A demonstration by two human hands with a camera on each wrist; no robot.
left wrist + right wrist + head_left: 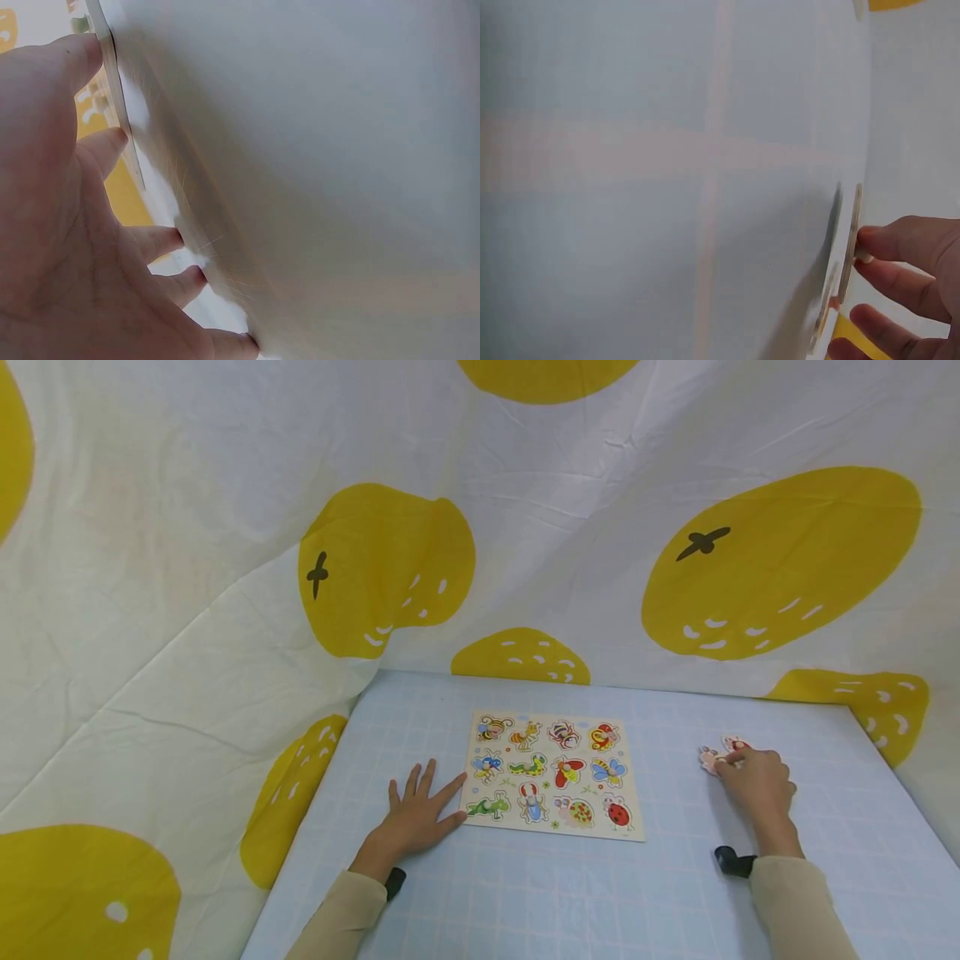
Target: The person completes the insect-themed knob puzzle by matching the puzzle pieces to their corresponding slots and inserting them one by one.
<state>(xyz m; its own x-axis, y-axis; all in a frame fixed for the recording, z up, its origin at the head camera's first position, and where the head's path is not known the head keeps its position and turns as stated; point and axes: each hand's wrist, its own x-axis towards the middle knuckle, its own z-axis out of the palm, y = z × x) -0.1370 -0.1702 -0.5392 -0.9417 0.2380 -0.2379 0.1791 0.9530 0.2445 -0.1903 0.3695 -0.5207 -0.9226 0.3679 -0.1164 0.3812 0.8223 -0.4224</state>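
Note:
A wooden insect puzzle board [553, 787], covered with colourful bugs, lies on the table. My left hand [416, 817] is spread flat beside it, thumb and index finger touching its left edge. In the left wrist view, the thumb [82, 60] meets the rim of the board [120, 97]. Off to the right, my right hand [757, 785] pinches a small pinkish puzzle piece [708, 761] by its knob. The right wrist view has this piece [850, 247] slightly above the tabletop, edge-on. A second piece, with red on it [735, 743], lies just beyond, partly behind the fingers.
The table [555, 893] wears a pale blue checked cover. White cloth with large yellow fruit prints [780, 564] hangs behind and along the left side. Black wrist devices [733, 862] show at both cuffs.

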